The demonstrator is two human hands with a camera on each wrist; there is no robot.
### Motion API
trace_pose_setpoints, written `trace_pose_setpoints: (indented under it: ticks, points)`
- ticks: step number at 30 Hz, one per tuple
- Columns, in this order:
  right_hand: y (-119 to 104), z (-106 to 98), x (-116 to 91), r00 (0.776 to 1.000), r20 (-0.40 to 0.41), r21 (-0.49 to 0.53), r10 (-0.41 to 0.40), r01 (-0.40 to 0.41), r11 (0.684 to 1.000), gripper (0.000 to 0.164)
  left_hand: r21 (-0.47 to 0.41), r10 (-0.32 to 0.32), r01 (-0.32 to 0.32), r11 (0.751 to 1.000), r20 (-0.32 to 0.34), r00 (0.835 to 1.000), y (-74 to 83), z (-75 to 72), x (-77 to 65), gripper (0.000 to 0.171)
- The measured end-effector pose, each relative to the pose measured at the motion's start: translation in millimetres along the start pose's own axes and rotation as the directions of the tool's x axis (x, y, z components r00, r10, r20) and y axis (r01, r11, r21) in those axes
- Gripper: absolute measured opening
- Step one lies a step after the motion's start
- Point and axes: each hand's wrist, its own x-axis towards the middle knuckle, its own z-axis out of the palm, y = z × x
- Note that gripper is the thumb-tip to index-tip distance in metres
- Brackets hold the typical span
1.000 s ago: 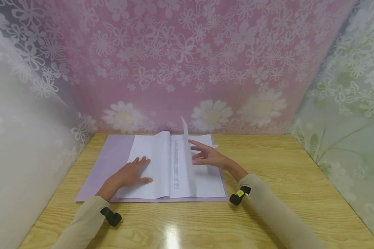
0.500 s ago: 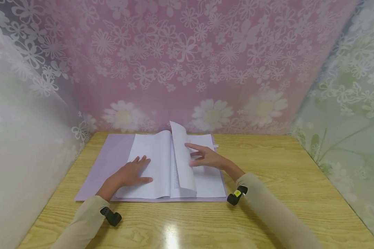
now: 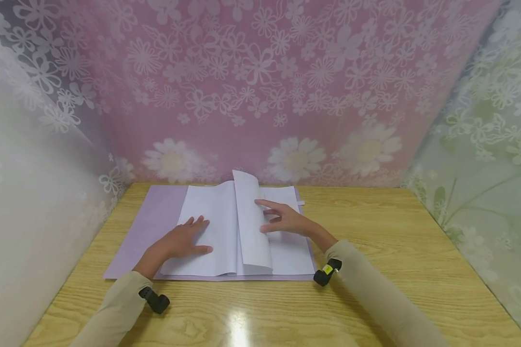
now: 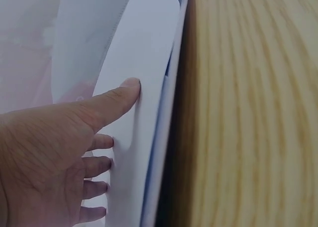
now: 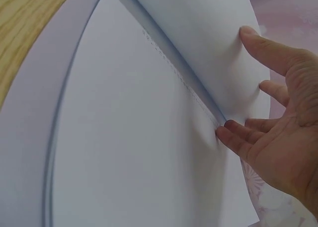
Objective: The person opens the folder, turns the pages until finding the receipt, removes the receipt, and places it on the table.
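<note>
A lilac folder lies opened flat on the wooden table, with a stack of white sheets inside. My left hand rests on the left-hand pages, fingers spread; the left wrist view shows the thumb extended over the white paper near the folder's edge. A single page stands curled up at the middle, leaning left. Against its right side my right hand touches with loosely extended fingers. In the right wrist view the thumb lies on the raised page, above the right-hand sheets.
The wooden table stretches right of the folder and in front of it. A small white tab sticks out at the folder's right edge. Behind stands a pink floral curtain, with pale floral hangings at the sides.
The raised page has swung left and curled over, covering the printed column that showed before. My right hand has shifted slightly left with it; the left hand has stayed in place.
</note>
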Motion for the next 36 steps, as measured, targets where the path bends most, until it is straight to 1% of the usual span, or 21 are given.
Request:
trace_pose_setpoints:
  ticks: [2,7,10,15,18,22,25,28,30,32,36]
  points:
    - [0,0,0,1.0,-0.003,-0.005,0.009,-0.009,1.0,0.082,0.007,0.004,-0.004,1.0,-0.001,1.0,-0.1,-1.0,1.4,0.09]
    - [0,2,0,1.0,-0.003,-0.013,-0.009,0.009,1.0,0.083,0.008,0.0,0.0,1.0,-0.006,1.0,1.2,-4.7,6.0,0.082]
    - [-1,2,0,1.0,-0.003,0.002,-0.015,0.015,1.0,0.083,0.011,0.008,-0.007,1.0,-0.04,0.999,4.1,-8.1,8.8,0.077]
    - [-1,4,1,1.0,-0.01,0.013,-0.006,0.006,1.0,0.083,0.001,0.033,-0.033,0.999,-0.128,0.991,9.4,-12.0,12.2,0.07]
    - [-2,4,1,1.0,-0.015,0.003,-0.007,0.007,1.0,0.084,-0.005,0.057,-0.059,0.998,-0.189,0.98,12.4,-12.6,13.8,0.068]
    - [-3,5,1,1.0,-0.02,-0.003,-0.007,0.007,1.0,0.085,-0.018,0.098,-0.107,0.994,-0.286,0.953,20.0,-12.2,16.1,0.069]
    - [-4,6,2,1.0,-0.022,-0.003,-0.005,0.005,1.0,0.084,-0.057,0.105,-0.132,0.99,-0.344,0.933,30.1,-13.2,17.0,0.072]
    - [-5,7,3,1.0,-0.028,-0.004,0.003,-0.003,1.0,0.084,-0.077,0.116,-0.156,0.985,-0.383,0.916,41.8,-14.7,17.8,0.073]
    - [-5,8,3,0.999,-0.032,0.002,0.007,-0.007,1.0,0.083,-0.078,0.127,-0.172,0.982,-0.397,0.909,48.9,-15.0,18.6,0.074]
    - [-6,8,3,0.999,-0.034,0.003,0.016,-0.016,1.0,0.083,-0.068,0.146,-0.188,0.98,-0.398,0.906,55.8,-15.0,19.0,0.075]
    - [-8,9,3,0.999,-0.036,-0.005,0.025,-0.025,1.0,0.083,-0.052,0.188,-0.221,0.974,-0.36,0.914,67.3,-12.3,19.7,0.077]
